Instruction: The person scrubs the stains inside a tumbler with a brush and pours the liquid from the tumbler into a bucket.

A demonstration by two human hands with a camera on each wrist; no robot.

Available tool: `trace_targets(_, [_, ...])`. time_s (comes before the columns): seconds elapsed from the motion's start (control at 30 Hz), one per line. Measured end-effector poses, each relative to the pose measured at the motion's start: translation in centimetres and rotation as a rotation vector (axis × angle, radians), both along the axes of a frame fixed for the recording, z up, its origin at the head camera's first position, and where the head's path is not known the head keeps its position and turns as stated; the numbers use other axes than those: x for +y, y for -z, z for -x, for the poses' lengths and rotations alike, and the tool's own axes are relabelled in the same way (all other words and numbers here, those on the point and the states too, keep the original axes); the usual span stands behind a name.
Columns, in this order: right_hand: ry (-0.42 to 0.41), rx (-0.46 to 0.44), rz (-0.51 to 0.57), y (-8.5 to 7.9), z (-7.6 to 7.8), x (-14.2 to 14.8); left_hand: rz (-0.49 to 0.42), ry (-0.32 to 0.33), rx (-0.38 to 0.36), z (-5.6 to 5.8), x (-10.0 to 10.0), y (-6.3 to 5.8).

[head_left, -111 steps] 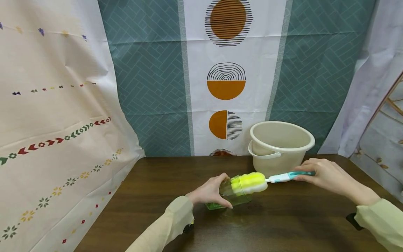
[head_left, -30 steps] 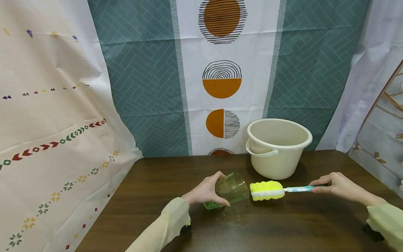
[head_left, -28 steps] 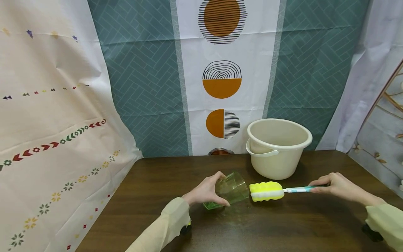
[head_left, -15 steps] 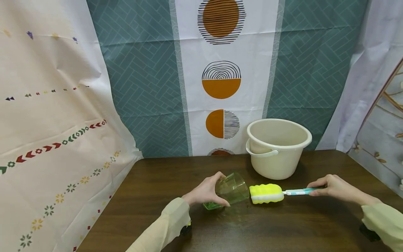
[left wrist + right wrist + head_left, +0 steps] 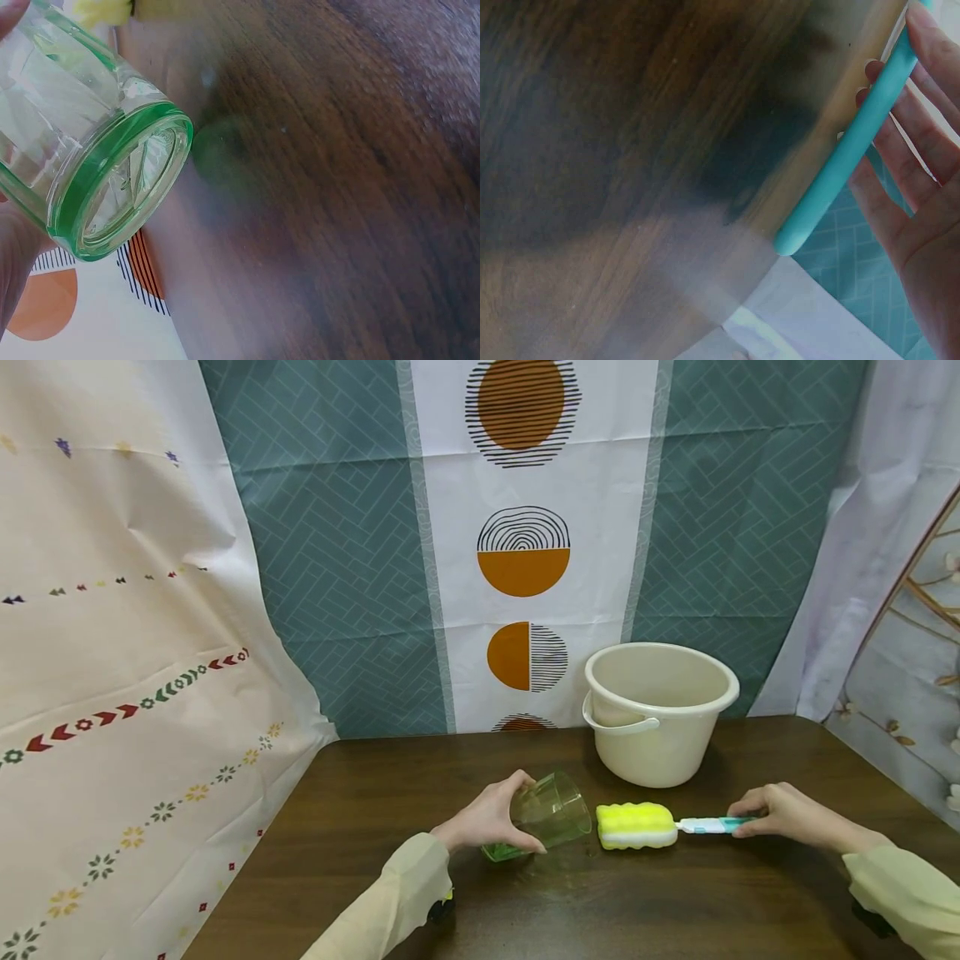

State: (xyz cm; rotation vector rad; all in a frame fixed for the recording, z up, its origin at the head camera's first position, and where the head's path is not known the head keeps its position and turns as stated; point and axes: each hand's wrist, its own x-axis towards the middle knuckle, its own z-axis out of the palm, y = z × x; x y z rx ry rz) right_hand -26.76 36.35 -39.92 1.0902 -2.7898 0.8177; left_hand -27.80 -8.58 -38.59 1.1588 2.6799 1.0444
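My left hand [image 5: 491,817] grips a clear green glass [image 5: 553,810] that lies tilted, its mouth turned right toward the brush. The thick green base of the glass [image 5: 124,180] fills the upper left of the left wrist view. My right hand [image 5: 783,814] pinches the teal and white handle of a sponge bottle brush [image 5: 637,827] between thumb and fingers. Its yellow and white sponge head is just right of the glass's mouth, outside it. In the right wrist view the teal handle end [image 5: 847,150] slants across the fingers of the right hand [image 5: 922,150].
A cream bucket [image 5: 660,735] with its carrying handle hanging down stands at the back right of the dark wooden table [image 5: 420,777]. Patterned cloths [image 5: 330,543] hang behind and at both sides. Small wet marks show on the tabletop under the glass.
The brush's sponge head has come out of the glass to the right. Over the last second the right hand has lowered the brush slightly. The left hand keeps holding the glass nearly still.
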Motion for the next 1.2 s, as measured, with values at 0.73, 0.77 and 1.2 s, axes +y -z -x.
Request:
trace_targets(0.73, [0.047, -0.03, -0.067, 0.4, -0.2, -0.5, -0.016, 0.021, -0.004, 0.1, -0.1, 0.2])
trace_targets(0.77, [0.046, -0.029, -0.069, 0.4, -0.2, -0.5, -0.017, 0.022, -0.001, 0.0, -0.1, 0.2])
trace_targets(1.2, [0.106, 0.156, 0.022, -2.1, -0.8, -0.4, -0.028, 0.038, 0.008, 0.1, -0.1, 0.2])
